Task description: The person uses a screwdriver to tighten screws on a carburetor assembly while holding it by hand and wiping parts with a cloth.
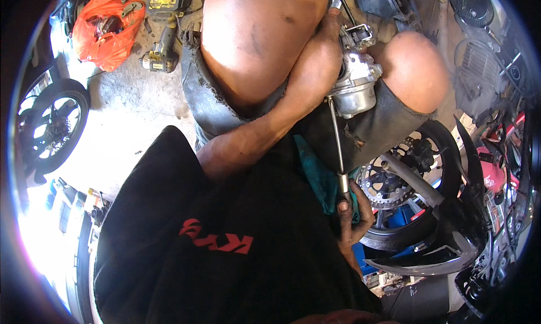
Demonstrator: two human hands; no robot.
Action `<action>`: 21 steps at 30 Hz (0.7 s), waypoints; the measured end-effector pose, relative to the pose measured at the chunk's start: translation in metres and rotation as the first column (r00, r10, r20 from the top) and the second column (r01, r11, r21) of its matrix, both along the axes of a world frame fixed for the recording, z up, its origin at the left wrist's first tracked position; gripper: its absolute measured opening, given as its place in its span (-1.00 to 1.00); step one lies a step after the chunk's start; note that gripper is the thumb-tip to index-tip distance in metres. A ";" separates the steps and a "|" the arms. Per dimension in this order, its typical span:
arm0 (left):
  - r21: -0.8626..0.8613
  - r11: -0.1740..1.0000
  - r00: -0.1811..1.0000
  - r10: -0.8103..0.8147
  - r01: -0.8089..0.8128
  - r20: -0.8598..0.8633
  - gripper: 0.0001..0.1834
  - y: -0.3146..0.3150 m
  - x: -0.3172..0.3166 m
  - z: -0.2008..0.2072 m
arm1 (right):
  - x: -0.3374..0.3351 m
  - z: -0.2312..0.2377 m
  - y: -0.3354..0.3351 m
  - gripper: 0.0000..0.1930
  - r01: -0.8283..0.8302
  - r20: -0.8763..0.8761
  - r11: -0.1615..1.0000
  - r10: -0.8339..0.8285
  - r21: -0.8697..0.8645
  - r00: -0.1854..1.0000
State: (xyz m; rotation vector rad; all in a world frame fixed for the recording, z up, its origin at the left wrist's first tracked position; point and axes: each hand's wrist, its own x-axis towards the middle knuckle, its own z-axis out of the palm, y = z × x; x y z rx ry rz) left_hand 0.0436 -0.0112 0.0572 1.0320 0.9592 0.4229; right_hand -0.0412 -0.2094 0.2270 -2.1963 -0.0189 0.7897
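Note:
A silver metal carburetor sits up between my bare knees. My left hand is closed around its left side; most of the fingers are hidden behind it. In my right hand, the thumb and fingers close on the handle of a screwdriver. The long thin shaft points away from me. Its tip meets the lower left edge of the carburetor, by the rounded bowl; whether it sits in a screw head is too small to tell. A teal cloth lies by my lap, left of the screwdriver handle.
At the far left, a cordless drill and an orange plastic bag with parts lie on the floor. A wheel stands at the left. Close on my right are a motorcycle wheel with a brake disc and a dark fender.

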 end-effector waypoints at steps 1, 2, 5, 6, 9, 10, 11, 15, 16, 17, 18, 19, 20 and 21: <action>-0.089 0.996 1.000 0.007 -0.006 0.012 -0.75 0.001 0.002 0.000 | 0.003 0.000 0.000 -0.58 -0.063 0.030 0.998 0.064 -0.032 0.998; -0.143 0.990 1.000 0.010 -0.007 0.017 -0.74 0.002 0.003 0.002 | 0.003 -0.001 0.000 -0.58 -0.068 0.033 0.997 0.069 -0.028 0.997; -0.197 0.980 1.000 -0.008 0.009 0.008 -0.72 0.006 0.005 0.010 | 0.000 -0.002 0.002 -0.59 -0.044 0.028 0.999 0.044 -0.007 0.999; -0.176 0.984 1.000 -0.022 0.021 -0.003 -0.71 0.008 0.005 0.010 | -0.001 -0.002 0.004 -0.59 -0.012 0.021 1.000 0.012 0.004 1.000; 0.036 0.997 0.996 -0.067 0.069 -0.065 -0.69 0.003 0.004 -0.001 | -0.005 0.000 0.002 -0.60 -0.013 0.024 1.000 0.013 0.016 1.000; 0.132 0.988 0.993 -0.072 0.083 -0.089 -0.69 0.000 0.002 -0.003 | -0.007 0.000 0.002 -0.60 -0.025 0.028 1.000 0.024 0.017 0.999; 0.143 0.986 0.993 -0.069 0.082 -0.091 -0.69 -0.001 0.001 -0.004 | -0.008 0.001 0.003 -0.61 -0.039 0.030 0.999 0.039 -0.002 0.999; -0.036 0.998 0.997 -0.060 0.058 -0.058 -0.68 0.007 0.004 0.005 | -0.009 -0.003 -0.001 -0.62 -0.153 0.140 0.987 0.158 -0.045 0.978; -0.079 0.995 0.996 -0.059 0.054 -0.061 -0.67 0.009 0.003 0.009 | -0.009 -0.005 -0.002 -0.62 -0.200 0.190 0.978 0.206 -0.049 0.960; -0.072 0.995 0.995 -0.071 0.066 -0.073 -0.66 0.009 0.001 0.009 | -0.007 -0.006 -0.001 -0.63 -0.246 0.244 0.968 0.249 -0.044 0.937; -0.058 0.995 0.993 -0.082 0.077 -0.084 -0.66 0.011 0.000 0.009 | -0.004 -0.007 0.001 -0.64 -0.291 0.298 0.956 0.290 -0.042 0.909; -0.002 0.992 0.987 -0.124 0.124 -0.100 -0.65 0.009 0.000 0.007 | -0.004 -0.007 0.003 -0.65 -0.318 0.351 0.947 0.315 -0.051 0.882; -0.046 0.990 0.987 -0.135 0.132 -0.084 -0.64 0.005 -0.002 0.007 | 0.000 -0.004 0.009 -0.71 -0.330 0.399 0.942 0.327 -0.063 0.857; -0.084 0.986 0.987 -0.149 0.143 -0.066 -0.64 0.003 -0.003 0.007 | -0.003 -0.005 0.006 -0.72 -0.342 0.409 0.937 0.341 -0.073 0.847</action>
